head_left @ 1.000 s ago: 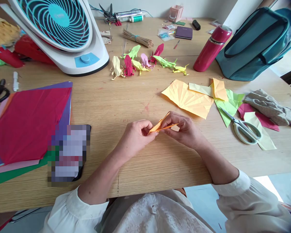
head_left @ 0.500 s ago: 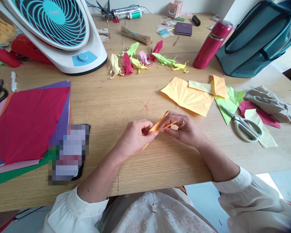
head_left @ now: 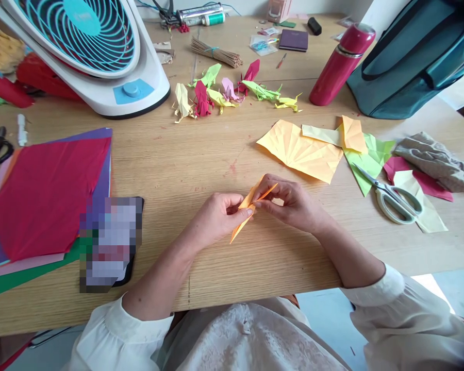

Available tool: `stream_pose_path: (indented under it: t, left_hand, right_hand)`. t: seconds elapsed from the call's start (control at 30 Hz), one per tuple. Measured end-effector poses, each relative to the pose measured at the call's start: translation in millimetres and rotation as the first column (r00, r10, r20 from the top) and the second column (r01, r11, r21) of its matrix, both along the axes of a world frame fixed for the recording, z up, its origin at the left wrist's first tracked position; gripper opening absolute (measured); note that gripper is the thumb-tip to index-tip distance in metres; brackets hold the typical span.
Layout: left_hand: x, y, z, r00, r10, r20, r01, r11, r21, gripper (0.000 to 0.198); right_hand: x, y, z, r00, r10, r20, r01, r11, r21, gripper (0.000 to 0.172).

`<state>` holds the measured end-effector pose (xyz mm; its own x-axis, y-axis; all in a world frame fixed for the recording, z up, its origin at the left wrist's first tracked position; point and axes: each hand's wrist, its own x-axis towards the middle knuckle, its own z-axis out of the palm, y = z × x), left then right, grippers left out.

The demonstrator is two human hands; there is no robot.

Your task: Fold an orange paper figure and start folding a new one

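Note:
A narrow folded piece of orange paper (head_left: 240, 229) is held between both hands, above the front of the wooden table. My left hand (head_left: 219, 216) pinches its left side with thumb and fingers. Closed on a thin flap at its upper right is my right hand (head_left: 288, 202). Parts of the folds are hidden behind the fingers. Beyond the right hand lies a creased light-orange paper sheet (head_left: 299, 151). Scissors (head_left: 396, 200) with pale handles rest on paper scraps farther right.
Several folded paper figures (head_left: 203, 100) stand at the back, near a white fan (head_left: 150, 98). A red flask (head_left: 338, 69) and a teal bag (head_left: 394, 77) are back right. On the left are coloured paper sheets (head_left: 46, 201) and a phone (head_left: 129, 270). A grey cloth (head_left: 435, 157) lies right.
The orange paper has turned slightly in my fingers, so its lower part shows wider. The flap by my right hand now points more steeply upward. Both hands stay nearly in place.

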<state>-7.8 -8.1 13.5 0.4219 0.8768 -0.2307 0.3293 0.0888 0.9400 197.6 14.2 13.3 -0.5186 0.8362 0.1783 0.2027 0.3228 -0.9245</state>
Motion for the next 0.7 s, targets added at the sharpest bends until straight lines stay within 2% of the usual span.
stream_pose_path:
  t: [0.1,0.23,0.33,0.53,0.7]
  left_hand:
    - [2.8,-0.4,-1.4,0.999,0.04,0.02,-0.04,0.999,0.017,0.024]
    - [4.4,0.1,-1.8,0.998,0.05,0.047,-0.052,0.998,0.046,0.022]
    - [5.0,-0.2,-0.2,0.997,0.071,0.014,-0.072,0.993,0.094,0.021]
    - [5.2,-1.1,3.1,0.991,0.112,-0.072,-0.1,0.983,0.157,0.026]
    - [4.9,-0.9,0.6,0.994,0.102,-0.033,-0.096,0.985,0.142,0.022]
  right_hand:
    - [-2.1,-2.5,0.6,1.0,-0.023,0.01,0.023,1.0,0.009,0.013]
    - [-4.9,-4.7,-1.2,0.998,-0.021,-0.06,0.017,0.997,-0.07,0.007]
    - [-6.9,-6.0,-1.1,0.995,-0.051,-0.081,0.045,0.996,-0.073,0.005]
    - [-6.9,-7.5,-2.1,0.997,-0.074,-0.018,0.075,0.997,0.008,0.012]
    - [-8.0,-8.1,-7.8,0.988,-0.096,-0.12,0.089,0.994,-0.058,0.011]
